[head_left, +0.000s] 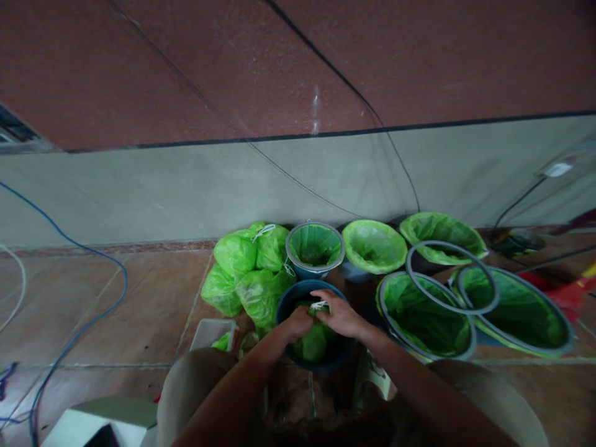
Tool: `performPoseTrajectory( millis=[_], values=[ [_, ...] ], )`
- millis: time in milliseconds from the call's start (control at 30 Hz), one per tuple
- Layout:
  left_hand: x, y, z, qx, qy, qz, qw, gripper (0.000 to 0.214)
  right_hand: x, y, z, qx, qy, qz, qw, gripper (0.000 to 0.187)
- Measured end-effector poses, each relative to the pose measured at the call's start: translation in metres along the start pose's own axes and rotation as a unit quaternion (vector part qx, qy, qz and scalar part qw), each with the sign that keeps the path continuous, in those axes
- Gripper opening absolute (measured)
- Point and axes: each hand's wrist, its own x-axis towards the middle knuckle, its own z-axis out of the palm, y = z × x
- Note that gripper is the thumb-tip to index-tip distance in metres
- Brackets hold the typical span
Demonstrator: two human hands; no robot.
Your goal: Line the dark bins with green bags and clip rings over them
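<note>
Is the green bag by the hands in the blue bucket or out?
In. The green bag is inside the blue bucket, whose rim curves around it.

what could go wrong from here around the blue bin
The green plastic bag in the round blue bin might tear where the left hand and right hand meet its white string. The grey round ring seems to rest across green-lined bins, so a knock could shift it. The green plastic bags heaped by the wall could slump.
</note>
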Motion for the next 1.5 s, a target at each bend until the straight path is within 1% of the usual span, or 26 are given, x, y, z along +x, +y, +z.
performPoseTrajectory(
  millis=[67, 100, 167, 233, 300, 367, 433, 467, 500, 567, 600, 633, 700, 767, 833, 867, 933, 1000, 1067, 1100, 1167, 1233, 1300, 1367, 1433, 1500],
  values=[
    [-0.002, 0.009, -0.003, -0.062, -0.014, -0.001, 0.998, 0.026, -0.002, -0.003, -0.001, 0.017, -0.042, -0.046, 0.998, 0.068],
    [-0.004, 0.013, -0.005, -0.088, -0.017, -0.001, 0.996, 0.027, -0.003, -0.005, -0.002, 0.022, -0.064, -0.053, 0.996, 0.072],
    [-0.007, 0.021, -0.009, -0.139, -0.023, -0.011, 0.99, 0.028, -0.003, -0.007, -0.005, 0.027, -0.096, -0.047, 0.994, 0.078],
    [-0.009, 0.025, -0.013, -0.192, -0.043, -0.041, 0.98, 0.027, -0.003, -0.007, -0.009, 0.024, -0.113, -0.035, 0.993, 0.08],
    [-0.009, 0.026, -0.015, -0.244, -0.065, -0.078, 0.965, 0.025, -0.001, -0.005, -0.011, 0.013, -0.121, -0.031, 0.992, 0.073],
    [-0.007, 0.024, -0.017, -0.257, -0.075, -0.095, 0.959, 0.022, 0.0, -0.001, -0.011, -0.003, -0.122, -0.03, 0.992, 0.053],
    [-0.004, 0.021, -0.019, -0.217, -0.062, -0.088, 0.97, 0.023, 0.001, 0.006, -0.008, -0.028, -0.108, -0.016, 0.994, 0.031],
    [-0.002, 0.02, -0.02, -0.177, -0.04, -0.076, 0.98, 0.026, 0.002, 0.01, -0.006, -0.042, -0.098, 0.002, 0.994, 0.024],
    [0.0, 0.02, -0.021, -0.127, -0.005, -0.06, 0.99, 0.03, 0.003, 0.014, -0.005, -0.054, -0.087, 0.027, 0.994, 0.023],
    [0.002, 0.02, -0.023, -0.023, 0.07, -0.016, 0.997, 0.043, 0.006, 0.022, -0.002, -0.07, -0.07, 0.079, 0.992, 0.03],
    [0.003, 0.021, -0.023, 0.02, 0.094, 0.013, 0.995, 0.05, 0.007, 0.025, -0.001, -0.074, -0.067, 0.098, 0.99, 0.034],
    [0.002, 0.022, -0.024, 0.055, 0.101, 0.048, 0.992, 0.058, 0.008, 0.028, 0.0, -0.07, -0.063, 0.11, 0.989, 0.037],
    [-0.002, 0.024, -0.023, 0.116, 0.072, 0.132, 0.982, 0.073, 0.01, 0.032, 0.003, -0.024, -0.047, 0.132, 0.99, 0.041],
    [-0.006, 0.027, -0.02, 0.172, 0.021, 0.2, 0.964, 0.082, 0.011, 0.034, 0.007, 0.074, -0.022, 0.163, 0.984, 0.041],
    [-0.009, 0.027, -0.015, 0.2, -0.005, 0.211, 0.957, 0.076, 0.011, 0.035, 0.01, 0.176, -0.009, 0.197, 0.964, 0.042],
    [-0.01, 0.026, -0.012, 0.205, -0.004, 0.201, 0.958, 0.069, 0.011, 0.035, 0.01, 0.197, -0.007, 0.206, 0.958, 0.043],
    [-0.009, 0.023, -0.009, 0.203, 0.011, 0.17, 0.964, 0.057, 0.011, 0.034, 0.006, 0.166, 0.012, 0.211, 0.963, 0.041],
    [-0.006, 0.019, -0.009, 0.188, 0.023, 0.14, 0.972, 0.052, 0.011, 0.031, -0.003, 0.085, 0.061, 0.192, 0.976, 0.038],
    [-0.001, 0.015, -0.011, 0.166, 0.029, 0.118, 0.979, 0.051, 0.01, 0.025, -0.012, 0.045, 0.085, 0.142, 0.985, 0.051],
    [0.001, 0.013, -0.012, 0.155, 0.035, 0.111, 0.981, 0.05, 0.008, 0.022, -0.015, 0.05, 0.071, 0.102, 0.991, 0.06],
    [0.006, 0.012, -0.014, 0.118, 0.063, 0.1, 0.986, 0.047, 0.004, 0.016, -0.016, 0.074, 0.005, 0.021, 0.997, 0.072],
    [0.01, 0.015, -0.014, 0.032, 0.094, 0.076, 0.992, 0.043, 0.0, 0.01, -0.013, 0.074, -0.049, -0.024, 0.996, 0.074],
    [0.013, 0.019, -0.015, -0.062, 0.107, 0.046, 0.991, 0.04, -0.003, 0.006, -0.008, 0.046, -0.049, -0.029, 0.997, 0.061],
    [0.012, 0.025, -0.018, -0.112, 0.096, 0.027, 0.989, 0.036, -0.002, 0.003, -0.006, 0.023, -0.026, -0.036, 0.999, 0.039],
    [0.007, 0.031, -0.027, -0.093, 0.098, 0.035, 0.99, 0.03, 0.0, -0.001, -0.007, 0.027, -0.015, -0.05, 0.998, 0.021],
    [-0.001, 0.038, -0.04, -0.04, 0.129, 0.068, 0.988, 0.032, 0.001, -0.008, -0.012, 0.06, -0.013, -0.046, 0.997, 0.015]
  ],
)
